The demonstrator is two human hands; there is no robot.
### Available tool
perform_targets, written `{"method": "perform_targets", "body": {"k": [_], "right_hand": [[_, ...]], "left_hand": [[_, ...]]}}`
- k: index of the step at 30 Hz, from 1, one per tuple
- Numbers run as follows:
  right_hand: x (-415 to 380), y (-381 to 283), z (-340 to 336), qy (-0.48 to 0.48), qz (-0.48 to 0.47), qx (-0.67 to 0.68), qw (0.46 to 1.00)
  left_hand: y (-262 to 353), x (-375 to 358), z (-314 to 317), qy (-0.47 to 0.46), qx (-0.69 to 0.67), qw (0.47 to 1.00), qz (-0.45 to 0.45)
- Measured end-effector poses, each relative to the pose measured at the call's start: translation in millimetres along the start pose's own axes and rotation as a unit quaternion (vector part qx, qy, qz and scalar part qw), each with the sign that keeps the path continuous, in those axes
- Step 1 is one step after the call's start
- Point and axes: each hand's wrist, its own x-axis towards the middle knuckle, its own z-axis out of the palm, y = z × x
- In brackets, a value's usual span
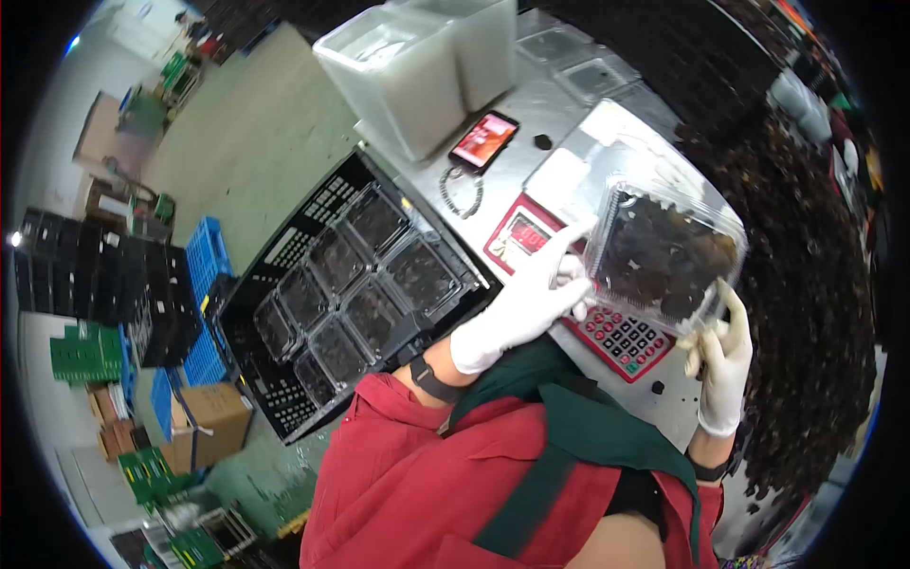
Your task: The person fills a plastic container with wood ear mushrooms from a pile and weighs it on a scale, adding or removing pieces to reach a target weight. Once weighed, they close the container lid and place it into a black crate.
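A clear plastic clamshell box (668,256) holds dark, leafy pieces that look like wood ear mushrooms. It is above a red weighing scale (607,339), whose keypad shows below it and whose lit display shows to its left. My left hand (531,303), in a white glove, is at the box's left edge with the index finger stretched along it and the other fingers curled. At the lower right corner, my right hand (722,360), gloved too, pinches the box's rim between thumb and fingers. Whether the box touches the scale's plate is hidden.
On my left stands a black crate (294,256) with several filled clear boxes. Stacked white containers (408,85), a lit phone (484,140) and a bracelet (460,192) are on the metal table. A large dark heap of pieces (806,284) lies to the right.
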Motion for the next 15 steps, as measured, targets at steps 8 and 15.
{"method": "perform_targets", "body": {"k": [8, 15], "right_hand": [[4, -23, 71, -0.245, 0.066, 0.020, 0.967], [9, -12, 104, -0.400, 0.050, -0.049, 0.914]], "left_hand": [[-4, -91, -67, 0.151, -0.154, 0.976, 0.019], [-36, -260, -246, 0.290, -0.118, 0.949, -0.049]]}}
